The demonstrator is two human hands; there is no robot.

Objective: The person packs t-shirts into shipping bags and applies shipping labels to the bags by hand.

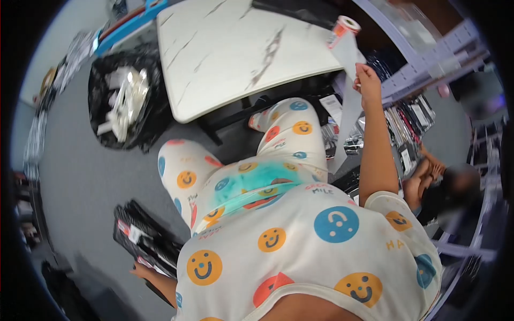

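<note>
Past the desk's (225,53) right edge, a label strip (349,80) hanging from its roll (342,28) is pinched in the right hand's (367,80) grip. Low at the left, black packets (144,238) are clasped by the left hand (143,272), its fingers mostly hidden.

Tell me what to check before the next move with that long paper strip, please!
1. Right hand pinches the paper strip: ok.
2. Strip runs unbroken up to the roll: ok.
3. Roll sits steady on something: cannot tell.
4. Left hand has a firm hold on the black packet: cannot tell; it touches the packet's lower edge.
5. White table has bare room: ok.
6. Nearby person is apart from the strip: ok.
</note>
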